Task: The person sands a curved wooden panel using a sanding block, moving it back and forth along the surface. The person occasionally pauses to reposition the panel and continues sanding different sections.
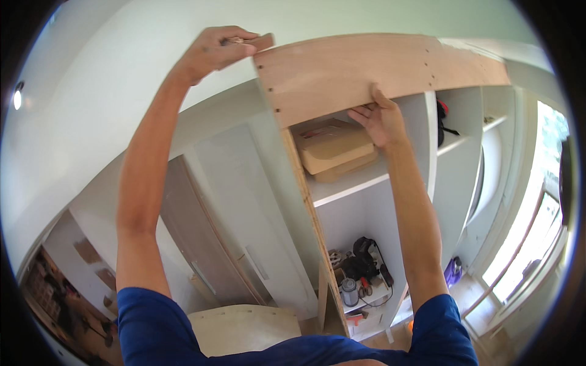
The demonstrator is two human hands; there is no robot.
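Note:
Raised at the upper left, my left hand (217, 51) grips a small reddish-brown block (263, 42), too partly covered to tell whether it is wood or a sanding block. The block sits by the top left corner of a long plywood panel (339, 75) across the top of a white cabinet. Dark fastener holes dot the panel's left end and a line farther right. My right hand (381, 120) holds the panel's lower edge, thumb on the face and fingers underneath. Just behind those fingers, a cardboard box (336, 148) rests on the upper shelf (352, 187).
A lower shelf bears a grey canister (349, 293), scissors (365, 289) and a black corded item (364, 265). The cabinet's raw side edge (306, 196) runs downward. A brown board (201, 224) and a pale door panel (254, 210) lean at left. A bright window (526, 247) stands at right.

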